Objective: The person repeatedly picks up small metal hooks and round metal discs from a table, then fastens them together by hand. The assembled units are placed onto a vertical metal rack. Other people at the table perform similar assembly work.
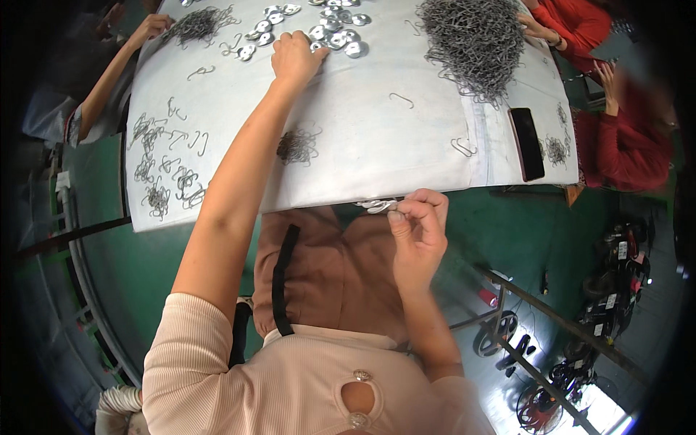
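Note:
My left hand (296,61) reaches across the white-covered table (362,138), palm down. Its fingers are bent and the thumb stands apart, touching or close beside the loose shiny silver metal discs (353,49); the fingertips are partly hidden. At the table's near edge, above my lap, my right hand (422,235) is closed in a pinch. Between its thumb and fingers are a few small silver metal pieces (378,206), overlapping one another, so their exact shape is unclear. Under my left forearm's right side lies a small heap of dark wire hooks (299,145).
A big pile of wire hooks (475,43) lies at the far right, with a black phone (527,143) nearer me. Scattered hooks (148,163) cover the left side. Co-workers' hands (152,27) are at both table sides. A metal frame (551,319) stands at lower right.

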`<move>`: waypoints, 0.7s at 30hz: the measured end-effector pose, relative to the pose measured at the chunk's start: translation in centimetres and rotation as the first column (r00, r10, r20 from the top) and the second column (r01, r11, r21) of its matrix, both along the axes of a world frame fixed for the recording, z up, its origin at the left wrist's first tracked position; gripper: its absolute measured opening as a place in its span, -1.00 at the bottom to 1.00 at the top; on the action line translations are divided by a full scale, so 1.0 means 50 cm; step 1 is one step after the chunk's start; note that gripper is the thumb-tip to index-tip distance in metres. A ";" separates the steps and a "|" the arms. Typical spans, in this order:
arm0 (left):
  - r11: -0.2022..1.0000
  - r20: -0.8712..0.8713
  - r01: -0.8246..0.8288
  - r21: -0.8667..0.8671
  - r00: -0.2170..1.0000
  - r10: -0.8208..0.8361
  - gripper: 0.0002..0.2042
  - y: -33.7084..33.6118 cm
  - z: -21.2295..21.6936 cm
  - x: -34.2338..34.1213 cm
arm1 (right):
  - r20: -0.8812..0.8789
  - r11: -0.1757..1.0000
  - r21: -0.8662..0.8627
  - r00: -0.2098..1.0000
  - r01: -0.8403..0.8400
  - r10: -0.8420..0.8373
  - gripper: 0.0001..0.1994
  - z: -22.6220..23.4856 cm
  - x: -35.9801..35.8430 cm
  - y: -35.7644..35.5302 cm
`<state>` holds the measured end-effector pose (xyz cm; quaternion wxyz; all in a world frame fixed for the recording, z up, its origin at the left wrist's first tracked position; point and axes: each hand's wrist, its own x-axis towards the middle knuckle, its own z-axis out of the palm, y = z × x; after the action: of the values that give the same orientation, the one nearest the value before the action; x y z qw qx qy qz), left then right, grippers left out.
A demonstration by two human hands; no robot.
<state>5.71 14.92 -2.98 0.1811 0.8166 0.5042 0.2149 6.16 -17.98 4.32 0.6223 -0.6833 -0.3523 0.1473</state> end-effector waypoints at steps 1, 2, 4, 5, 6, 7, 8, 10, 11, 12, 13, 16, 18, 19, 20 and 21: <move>1.000 0.016 0.023 -0.004 1.000 -0.023 -0.54 0.008 -0.005 0.004 | -0.010 1.000 0.010 1.000 0.000 0.000 -0.91 0.000 0.000 0.001; 0.998 0.010 0.033 0.047 0.999 -0.033 -0.58 0.014 -0.009 0.010 | -0.020 1.000 0.021 1.000 -0.001 0.001 -0.91 0.000 0.001 0.001; 0.987 0.183 0.131 -0.094 0.977 -0.112 -0.62 -0.001 0.004 0.009 | -0.042 1.000 0.020 0.999 -0.005 0.005 -0.92 -0.003 0.000 -0.001; 0.970 0.271 0.185 -0.158 0.953 -0.138 -0.64 -0.010 0.011 0.005 | -0.048 1.000 0.021 0.999 -0.005 0.006 -0.92 -0.005 0.000 -0.001; 0.961 0.247 0.234 -0.150 0.950 -0.193 -0.67 -0.031 0.026 -0.003 | -0.054 1.000 0.022 0.999 -0.005 0.006 -0.93 -0.005 0.001 0.000; 0.942 0.292 0.284 -0.179 0.930 -0.224 -0.68 -0.062 0.043 -0.012 | -0.059 1.000 0.022 0.998 -0.005 0.006 -0.93 -0.006 0.002 -0.001; 0.920 0.337 0.334 -0.206 0.907 -0.254 -0.69 -0.099 0.060 -0.022 | -0.046 1.000 0.011 0.999 -0.003 0.004 -0.93 -0.009 0.004 -0.004; 0.859 0.409 0.437 -0.265 0.858 -0.310 -0.72 -0.180 0.087 -0.058 | -0.035 1.000 -0.015 0.999 0.004 -0.005 -0.92 -0.012 0.005 -0.005; 0.822 0.439 0.489 -0.292 0.832 -0.339 -0.74 -0.220 0.101 -0.081 | -0.031 1.000 -0.025 1.000 0.003 -0.004 -0.92 -0.014 0.005 -0.004; 0.776 0.468 0.521 -0.355 0.818 -0.335 -0.76 -0.260 0.117 -0.103 | -0.029 1.000 -0.028 1.000 -0.010 0.009 -0.90 -0.017 0.004 -0.002; 0.723 0.500 0.554 -0.413 0.801 -0.329 -0.77 -0.295 0.135 -0.121 | -0.015 0.999 -0.049 1.000 -0.012 0.011 -0.90 -0.019 0.003 -0.002; 0.610 0.595 0.611 -0.504 0.758 -0.268 -0.78 -0.356 0.178 -0.149 | 0.010 0.996 -0.092 1.000 -0.011 0.012 -0.89 -0.023 0.005 -0.002; 0.587 0.602 0.609 -0.533 0.761 -0.243 -0.79 -0.377 0.190 -0.158 | 0.001 0.994 -0.106 1.000 0.000 0.000 -0.89 -0.026 0.005 -0.001; 0.575 0.606 0.609 -0.546 0.761 -0.231 -0.79 -0.385 0.197 -0.162 | -0.002 0.994 -0.112 1.000 0.006 -0.006 -0.89 -0.027 0.005 -0.001; 0.583 0.601 0.606 -0.541 0.763 -0.236 -0.81 -0.391 0.205 -0.164 | 0.009 0.993 -0.116 1.000 0.011 -0.010 -0.89 -0.027 0.004 -0.002; 0.601 0.599 0.605 -0.523 0.762 -0.246 -0.82 -0.394 0.206 -0.166 | 0.021 0.993 -0.119 1.000 0.015 -0.013 -0.89 -0.028 0.004 -0.003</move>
<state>-2.58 -4.77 7.34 0.6347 0.7087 0.2693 0.1494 6.35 -18.12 2.93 0.5779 -0.7232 -0.3442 0.1569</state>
